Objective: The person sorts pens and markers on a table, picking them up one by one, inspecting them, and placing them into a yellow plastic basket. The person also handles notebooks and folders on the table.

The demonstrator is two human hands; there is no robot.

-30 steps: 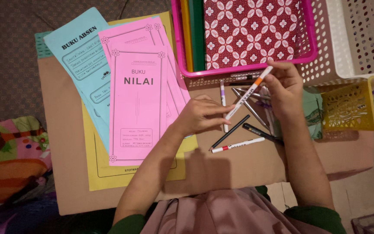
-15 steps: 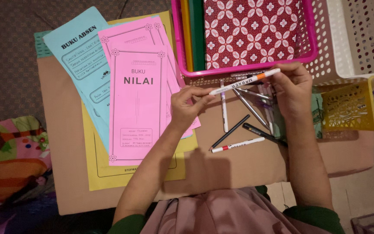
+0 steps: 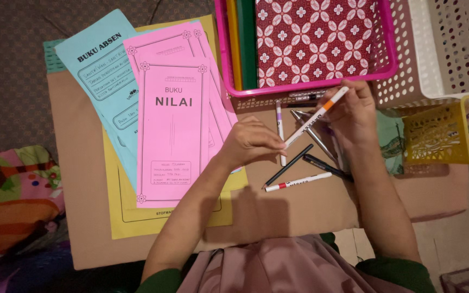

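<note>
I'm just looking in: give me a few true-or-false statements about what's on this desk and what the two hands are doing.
1. Both hands hold one white marker with an orange band. True: the left hand grips its lower end, the right hand its upper end.
2. The pink plastic basket is empty. False: it holds a red floral-patterned book.
3. A pink paper booklet lies over a light blue booklet. True.
4. The black pencil is in the right hand. False: it lies on the desk.

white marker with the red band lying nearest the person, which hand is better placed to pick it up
Probably the left hand: it only pinches the tip of the orange-banded marker and hovers close to the red-banded marker. The right hand is farther away.
</note>
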